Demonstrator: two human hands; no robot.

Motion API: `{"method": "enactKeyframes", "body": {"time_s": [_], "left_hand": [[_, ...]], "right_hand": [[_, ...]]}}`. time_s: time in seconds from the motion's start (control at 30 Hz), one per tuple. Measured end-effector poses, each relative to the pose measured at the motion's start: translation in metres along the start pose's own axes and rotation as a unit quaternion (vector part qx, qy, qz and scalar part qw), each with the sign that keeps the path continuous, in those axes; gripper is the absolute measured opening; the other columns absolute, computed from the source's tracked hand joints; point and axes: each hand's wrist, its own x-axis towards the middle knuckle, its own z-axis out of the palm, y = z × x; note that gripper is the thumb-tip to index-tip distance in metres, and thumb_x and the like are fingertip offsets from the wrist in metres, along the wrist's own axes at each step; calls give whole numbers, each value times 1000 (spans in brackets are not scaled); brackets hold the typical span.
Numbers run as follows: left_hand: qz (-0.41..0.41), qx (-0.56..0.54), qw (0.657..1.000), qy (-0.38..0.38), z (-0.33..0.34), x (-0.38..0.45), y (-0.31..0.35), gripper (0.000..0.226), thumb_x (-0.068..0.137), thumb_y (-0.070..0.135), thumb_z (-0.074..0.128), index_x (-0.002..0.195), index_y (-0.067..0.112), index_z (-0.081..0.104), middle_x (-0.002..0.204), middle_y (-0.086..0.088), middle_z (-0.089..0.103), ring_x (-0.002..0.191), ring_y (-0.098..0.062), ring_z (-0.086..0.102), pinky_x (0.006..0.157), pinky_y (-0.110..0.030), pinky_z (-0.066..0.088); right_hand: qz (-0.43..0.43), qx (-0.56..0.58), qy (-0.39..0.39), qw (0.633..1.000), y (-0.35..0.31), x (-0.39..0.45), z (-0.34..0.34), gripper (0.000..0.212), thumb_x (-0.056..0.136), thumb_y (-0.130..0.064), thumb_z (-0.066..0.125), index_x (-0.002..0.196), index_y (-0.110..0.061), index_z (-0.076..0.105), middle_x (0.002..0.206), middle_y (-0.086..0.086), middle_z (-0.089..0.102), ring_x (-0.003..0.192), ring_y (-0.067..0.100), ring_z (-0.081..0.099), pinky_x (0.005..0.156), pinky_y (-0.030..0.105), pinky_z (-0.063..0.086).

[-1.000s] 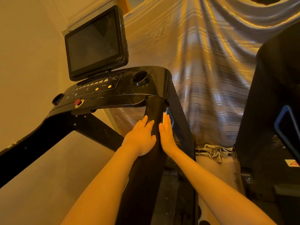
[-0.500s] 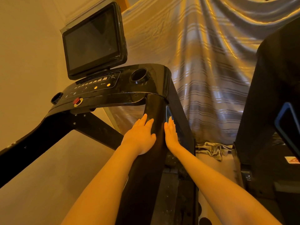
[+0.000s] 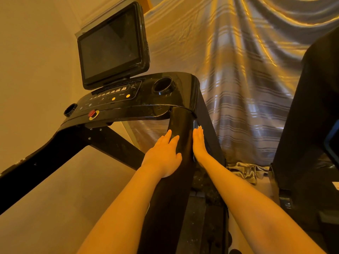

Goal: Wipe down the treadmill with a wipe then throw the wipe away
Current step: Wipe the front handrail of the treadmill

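The black treadmill fills the view, with its console (image 3: 117,99) and dark screen (image 3: 110,46) at upper left. Its glossy right handrail (image 3: 180,129) runs down from the console toward me. My left hand (image 3: 163,154) lies flat on the rail's left side, fingers straight. My right hand (image 3: 199,143) presses flat against the rail's outer right side, fingers straight and pointing up the rail. The wipe is hidden under that palm; I see only a pale sliver at the fingertips and cannot tell whether it is wipe.
A cup holder (image 3: 163,85) sits at the console's right end and a red stop button (image 3: 92,113) at its front. A striped shiny curtain (image 3: 247,88) hangs behind. Another black machine (image 3: 315,125) stands close on the right. Crumpled cloth (image 3: 247,170) lies on the floor.
My right hand has shifted a little further round the outer side of the rail, and the white wipe edge seen above its fingertips a second ago has disappeared. My left hand stays put.
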Motion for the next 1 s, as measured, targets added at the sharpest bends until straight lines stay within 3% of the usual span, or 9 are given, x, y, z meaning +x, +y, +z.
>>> {"method": "enactKeyframes", "body": {"time_s": [0.1, 0.3, 0.47, 0.7, 0.77, 0.9, 1.0], "left_hand": [[-2, -4, 1000, -2, 0, 0, 1, 64, 104, 38, 42, 159, 29, 10, 167, 3, -7, 153, -24, 5, 119, -46, 30], [-1, -7, 1000, -1, -1, 0, 1, 64, 104, 38, 43, 159, 29, 10, 167, 2, -6, 153, -24, 5, 120, -45, 28], [-1, -4, 1000, -1, -1, -2, 2, 64, 104, 38, 43, 159, 28, 10, 167, 2, -6, 153, -24, 6, 119, -45, 28], [-7, -4, 1000, -2, -1, -1, 2, 64, 104, 38, 43, 159, 29, 10, 167, 2, -6, 153, -24, 5, 119, -45, 28], [-8, -5, 1000, -2, -1, -1, 2, 64, 104, 38, 43, 159, 29, 10, 167, 2, -6, 153, -24, 5, 119, -45, 28], [-8, -3, 1000, 0, -1, -1, 2, 64, 104, 37, 43, 159, 28, 10, 167, 2, -5, 153, -25, 5, 119, -46, 27], [-9, -8, 1000, 1, -1, -1, 3, 65, 104, 38, 44, 159, 29, 10, 167, 2, -5, 153, -25, 6, 120, -45, 27]], "right_hand": [[23, -25, 1, 999, 14, -12, 0, 57, 110, -35, 22, 158, -16, -1, 167, 2, -3, 153, 20, -6, 123, 40, -1], [-97, 11, -13, 995, 15, -47, 5, 57, 109, -30, 29, 158, -19, 2, 166, -3, 1, 147, 5, 0, 118, 26, 4], [-79, 46, -1, 996, 24, -54, 8, 57, 108, -33, 27, 158, -21, 3, 167, -3, 2, 152, 13, 2, 125, 37, 6], [-13, 41, 11, 999, 24, -53, 7, 56, 109, -37, 22, 158, -20, 3, 167, -1, -1, 153, 17, -5, 124, 40, -1], [-21, 42, 8, 999, 28, -62, 8, 56, 108, -39, 23, 158, -23, 4, 167, -4, 0, 153, 14, -4, 124, 41, -1], [-73, 34, -3, 997, 37, -85, 9, 56, 106, -39, 27, 158, -27, 8, 166, -8, 4, 147, 2, 1, 119, 31, 3], [-57, 31, 2, 998, 35, -83, 8, 56, 107, -39, 28, 158, -27, 6, 166, -6, 2, 151, 10, -1, 122, 37, 2]]}}
